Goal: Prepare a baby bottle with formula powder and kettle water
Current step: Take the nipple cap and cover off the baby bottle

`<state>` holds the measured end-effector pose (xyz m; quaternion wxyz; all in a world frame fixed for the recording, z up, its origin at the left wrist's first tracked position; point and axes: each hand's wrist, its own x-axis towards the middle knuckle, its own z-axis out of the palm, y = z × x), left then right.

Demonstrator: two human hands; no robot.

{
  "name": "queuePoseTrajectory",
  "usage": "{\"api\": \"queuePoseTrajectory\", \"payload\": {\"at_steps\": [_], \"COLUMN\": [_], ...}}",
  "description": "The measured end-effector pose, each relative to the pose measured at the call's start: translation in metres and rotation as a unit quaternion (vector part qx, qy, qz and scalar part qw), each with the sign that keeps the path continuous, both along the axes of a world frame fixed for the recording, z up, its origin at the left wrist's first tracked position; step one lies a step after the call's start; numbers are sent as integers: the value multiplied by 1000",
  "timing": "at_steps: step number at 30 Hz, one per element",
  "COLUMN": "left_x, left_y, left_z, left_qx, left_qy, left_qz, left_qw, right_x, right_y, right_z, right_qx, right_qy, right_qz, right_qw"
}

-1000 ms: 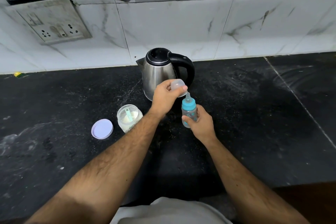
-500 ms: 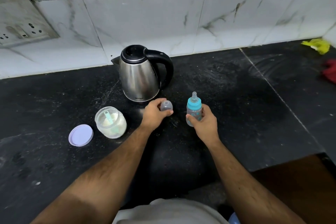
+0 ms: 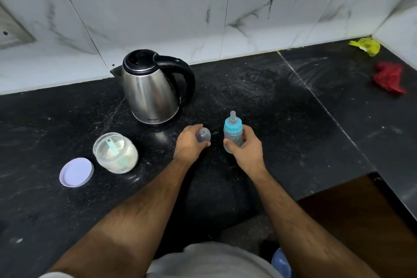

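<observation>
On a black counter (image 3: 293,119), a steel kettle (image 3: 150,90) stands lid shut by the tiled wall, its water level hidden. Before it, an open jar (image 3: 115,152) holds white formula powder and a green scoop (image 3: 114,145); its lilac lid (image 3: 76,172) lies just beside, likely set off for scooping. The right hand (image 3: 244,148) wraps the upright bottle (image 3: 233,135), apparently empty, teat and blue collar in place, probably steadying it for unscrewing. The left hand (image 3: 188,144) curls around the clear cap (image 3: 203,135), low over the counter, seemingly to set it aside.
</observation>
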<state>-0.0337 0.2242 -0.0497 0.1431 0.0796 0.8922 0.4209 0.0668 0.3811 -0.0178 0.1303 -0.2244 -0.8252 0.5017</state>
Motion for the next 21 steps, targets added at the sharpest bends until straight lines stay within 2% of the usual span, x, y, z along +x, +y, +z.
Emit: {"api": "queuePoseTrajectory", "payload": {"at_steps": [4, 13, 17, 21], "left_x": [-1, 4, 3, 3], "left_y": [-7, -64, -81, -88], "left_z": [2, 13, 35, 54], "left_qx": [7, 88, 180, 303], "left_qy": [-5, 51, -12, -97], "left_qz": [-7, 70, 39, -30], "left_qw": [1000, 992, 983, 948], "right_x": [1, -6, -10, -13], "right_y": [-4, -38, -59, -75], "right_z": [1, 4, 3, 6], "right_qx": [-9, -29, -23, -62], "right_qy": [6, -6, -32, -31], "right_qz": [8, 76, 110, 154], "right_qw": [1000, 997, 993, 986]}}
